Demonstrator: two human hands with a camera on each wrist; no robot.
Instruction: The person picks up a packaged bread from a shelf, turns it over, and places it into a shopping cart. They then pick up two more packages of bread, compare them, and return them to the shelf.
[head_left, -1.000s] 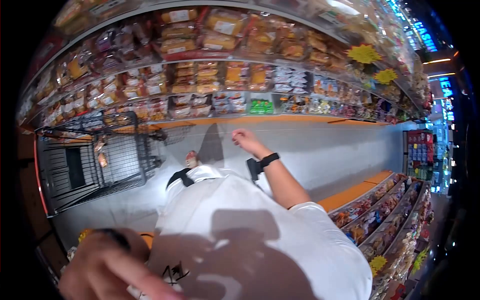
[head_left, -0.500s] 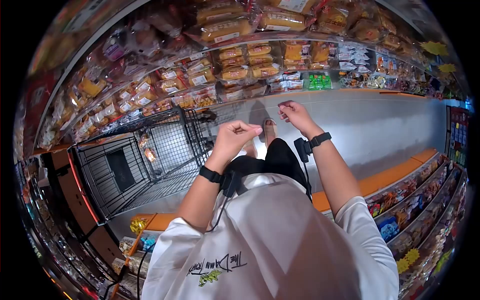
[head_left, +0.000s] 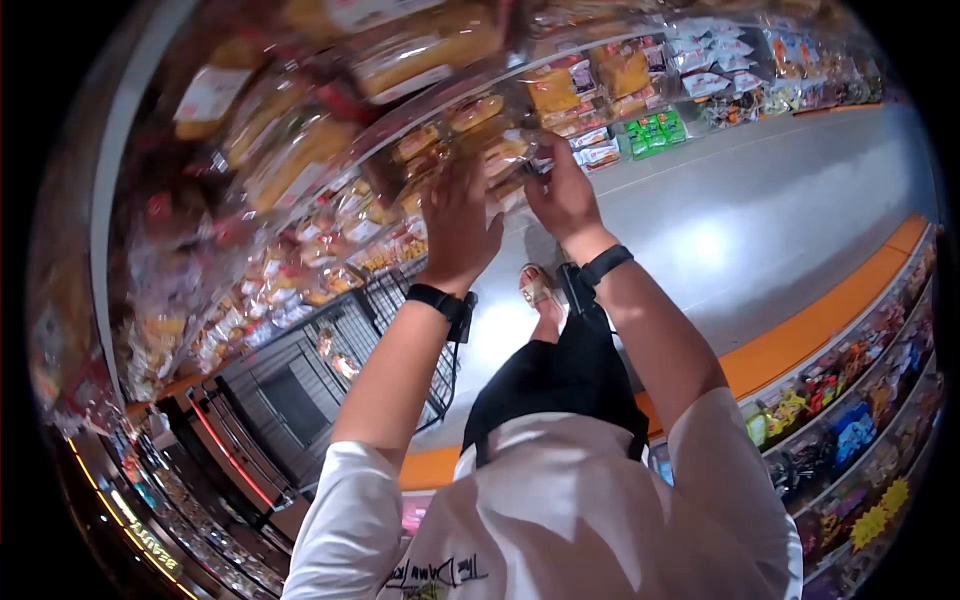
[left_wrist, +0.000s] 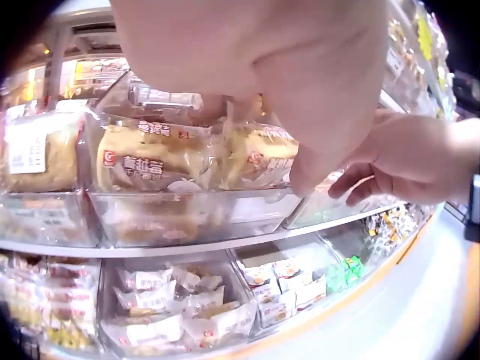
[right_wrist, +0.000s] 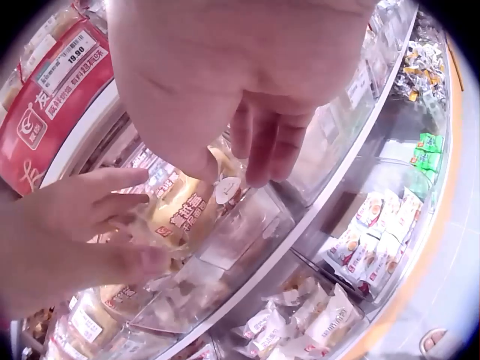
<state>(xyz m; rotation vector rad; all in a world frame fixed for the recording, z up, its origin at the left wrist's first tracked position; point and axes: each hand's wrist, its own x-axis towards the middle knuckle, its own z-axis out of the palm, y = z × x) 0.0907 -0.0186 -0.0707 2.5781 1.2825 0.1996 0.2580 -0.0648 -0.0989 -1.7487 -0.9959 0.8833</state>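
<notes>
In the head view, my left hand reaches up to the shelf with its fingers extended over the packaged breads. The left wrist view has this hand's fingers and thumb spread about a clear-wrapped bread, beside another wrapped bread. Seen from the right wrist, the left hand has thumb and fingers apart near a wrapped bread. My right hand is at the right end of these breads, its fingers loosely bent. Its thumb overlaps the bread in the right wrist view.
The breads sit in clear plastic bins. Below are small white packets and green packets. A black wire shopping cart stands at left on the grey floor. Shelving with an orange base runs along the right.
Both hands have moved forward and up to the bread shelf from in front of the body. The left hand's fingers have gone from pinched together to extended. The view has moved closer to the shelf.
</notes>
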